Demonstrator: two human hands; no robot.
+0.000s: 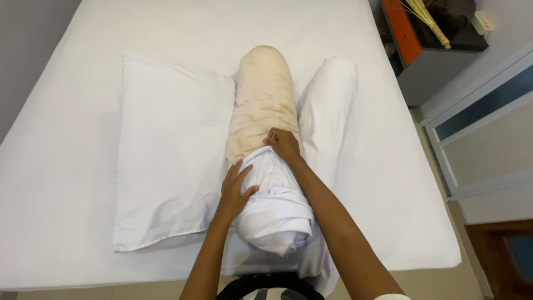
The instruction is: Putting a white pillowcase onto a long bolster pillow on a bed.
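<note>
My left hand (236, 189) lies flat, steadying the cover (275, 205); right hand (283, 143) pinches its edge, bunched for sliding along the bolster (262, 100).

There is a single view, taken from the person's head and looking steeply down and forward over the foot edge of the bed (66, 166). It sits close above the hands, so both forearms run up from the bottom edge and the left hand (236, 191) and right hand (284, 144) land near the middle of the frame. Beyond the hands the mattress stretches away to the top edge. Right of the hands the view takes in a strip of floor (438, 166), a dark side cabinet (427, 66) and pale drawer fronts (488, 128). Left of the hands, a grey wall (22, 50) fills the corner.
</note>
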